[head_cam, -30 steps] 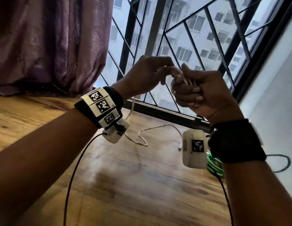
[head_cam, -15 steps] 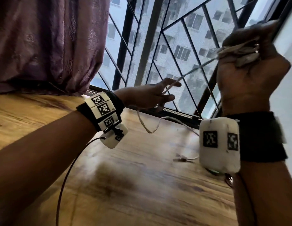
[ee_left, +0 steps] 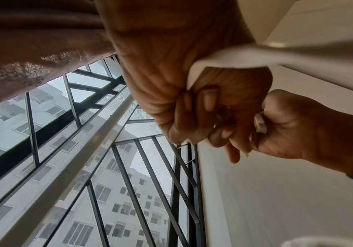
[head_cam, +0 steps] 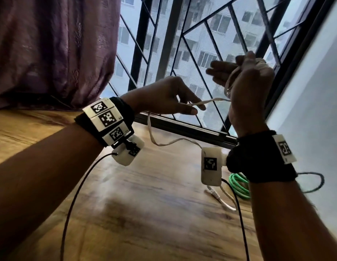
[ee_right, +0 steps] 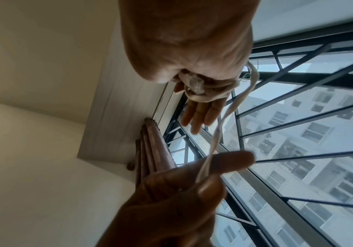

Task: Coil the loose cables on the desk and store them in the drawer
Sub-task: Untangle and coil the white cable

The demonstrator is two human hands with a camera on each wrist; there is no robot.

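Note:
A thin white cable [head_cam: 171,143] is the one being coiled. My right hand [head_cam: 231,68] is raised in front of the window with several loops wound round its palm. Its fingers [ee_right: 198,113] are straight, and its thumb pins the loops and a clear plug [ee_right: 194,85]. My left hand [head_cam: 194,108], lower and to the left, pinches the cable between thumb and forefinger [ee_right: 230,160]. From there the cable sags to the wooden desk [head_cam: 145,204], and its far plug [head_cam: 213,194] lies below my right wrist. In the left wrist view the cable [ee_left: 234,56] crosses my left palm.
A coiled green cable [head_cam: 239,185] lies on the desk under my right wrist, with a dark cable loop [head_cam: 314,183] beyond it by the white wall [head_cam: 314,91]. A barred window [head_cam: 182,53] and a purple curtain [head_cam: 51,53] stand behind the desk. No drawer is in view.
My right hand swung up and to the right, drawing the cable taut, then came back left and lower with its fingers stretched out. The left hand stayed near the window, still pinching the cable.

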